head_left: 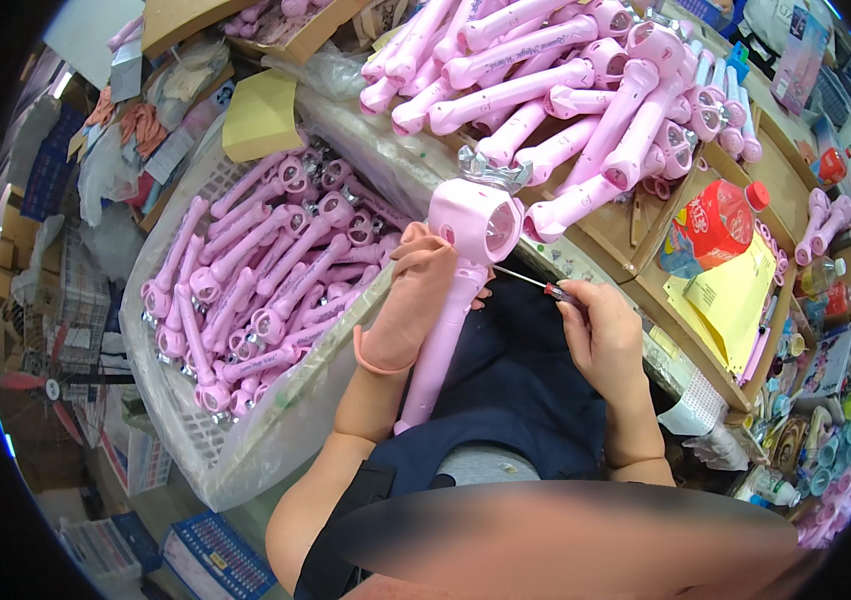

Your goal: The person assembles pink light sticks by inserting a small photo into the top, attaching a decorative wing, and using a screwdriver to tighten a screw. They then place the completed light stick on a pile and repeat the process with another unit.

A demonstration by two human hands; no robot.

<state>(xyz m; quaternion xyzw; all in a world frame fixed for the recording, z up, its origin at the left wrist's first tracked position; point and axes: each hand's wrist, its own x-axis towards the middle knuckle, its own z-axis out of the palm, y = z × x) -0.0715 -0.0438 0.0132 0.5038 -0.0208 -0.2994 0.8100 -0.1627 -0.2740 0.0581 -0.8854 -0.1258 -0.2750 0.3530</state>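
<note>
Wand [453, 300] is head-up over the lap, between crate and surface. Gloved left hand [405, 300] closed round it below the head; right hand [600, 325] closed on the screwdriver [559, 292], shaft reaching the wand just under its head. Can't tell if the tip is seated.

Risks, my read: off-angle push could slip the tip, scratching plastic or jabbing the left fingers. Loose glove could let the wand twist. No bench support under it, so a weak grip could drop it.

Containers: lined white crate [185, 440], heaped with wands. Cardboard tray [620, 238] on the right: bottle [715, 228], yellow papers [730, 310].
</note>
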